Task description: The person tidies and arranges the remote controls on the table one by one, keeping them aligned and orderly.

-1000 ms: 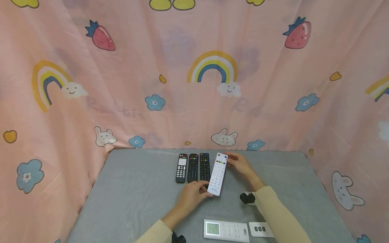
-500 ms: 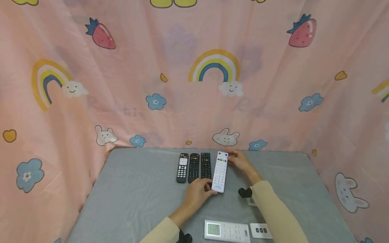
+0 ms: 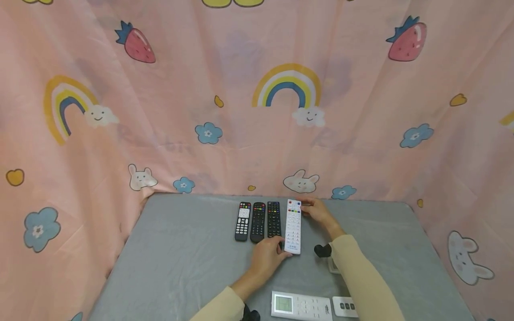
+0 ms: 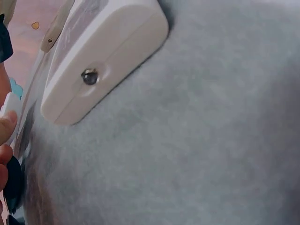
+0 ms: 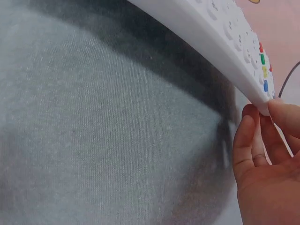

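A long white remote control point(image 3: 293, 227) with coloured buttons stands almost straight at the right end of a row. My left hand point(image 3: 265, 256) pinches its near end at the lower left corner, and the thumb shows at the left edge of the left wrist view. At the far end, my right hand point(image 3: 319, 214) holds the upper right corner between thumb and fingers point(image 5: 272, 159). In the right wrist view this end is raised over the cloth, casting a shadow. To its left lie three black remotes: one with white keys point(image 3: 242, 221), a middle one point(image 3: 258, 222) and a third point(image 3: 274, 218).
Nearer me on the grey cloth point(image 3: 192, 249) lie a white air-conditioner remote point(image 3: 301, 306) with a screen and a small white remote point(image 3: 344, 306), partly behind my right sleeve. Another pale object point(image 3: 333, 266) is mostly hidden by that sleeve. A pink patterned curtain point(image 3: 241, 156) borders the table.
The white remote has turned from a slant to nearly upright, parallel with the black ones, and its near end has shifted right. Both hands have kept hold of it.
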### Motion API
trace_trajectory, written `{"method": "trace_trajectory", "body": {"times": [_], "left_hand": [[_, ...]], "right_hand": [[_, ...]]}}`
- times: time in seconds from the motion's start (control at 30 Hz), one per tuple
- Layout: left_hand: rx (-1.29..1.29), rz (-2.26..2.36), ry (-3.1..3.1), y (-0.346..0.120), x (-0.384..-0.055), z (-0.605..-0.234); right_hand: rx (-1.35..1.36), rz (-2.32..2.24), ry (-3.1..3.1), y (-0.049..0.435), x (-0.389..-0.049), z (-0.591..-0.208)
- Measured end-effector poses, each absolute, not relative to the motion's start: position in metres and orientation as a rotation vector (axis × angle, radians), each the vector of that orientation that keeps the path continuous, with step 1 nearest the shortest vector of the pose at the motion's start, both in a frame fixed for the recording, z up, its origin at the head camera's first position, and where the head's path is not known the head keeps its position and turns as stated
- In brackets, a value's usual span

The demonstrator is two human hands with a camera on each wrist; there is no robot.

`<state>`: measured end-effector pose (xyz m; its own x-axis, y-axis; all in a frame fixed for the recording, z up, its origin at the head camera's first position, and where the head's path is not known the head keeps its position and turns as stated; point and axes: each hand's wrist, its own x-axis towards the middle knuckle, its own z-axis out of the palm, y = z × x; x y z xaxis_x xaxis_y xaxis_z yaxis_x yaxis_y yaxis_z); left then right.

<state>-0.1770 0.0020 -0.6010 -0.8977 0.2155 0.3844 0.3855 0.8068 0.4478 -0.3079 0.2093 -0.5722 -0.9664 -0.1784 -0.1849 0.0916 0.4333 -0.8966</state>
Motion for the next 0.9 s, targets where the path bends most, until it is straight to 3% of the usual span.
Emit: {"method": "trace_trajectory", "body": {"times": [0.9], "left_hand": [[-0.438, -0.449, -2.706, 0.0073, -0.1788, -0.6028]], "right_hand": [[-0.078, -1.469, 2.506, 0.2035, -0.3144, -0.5804]]}}
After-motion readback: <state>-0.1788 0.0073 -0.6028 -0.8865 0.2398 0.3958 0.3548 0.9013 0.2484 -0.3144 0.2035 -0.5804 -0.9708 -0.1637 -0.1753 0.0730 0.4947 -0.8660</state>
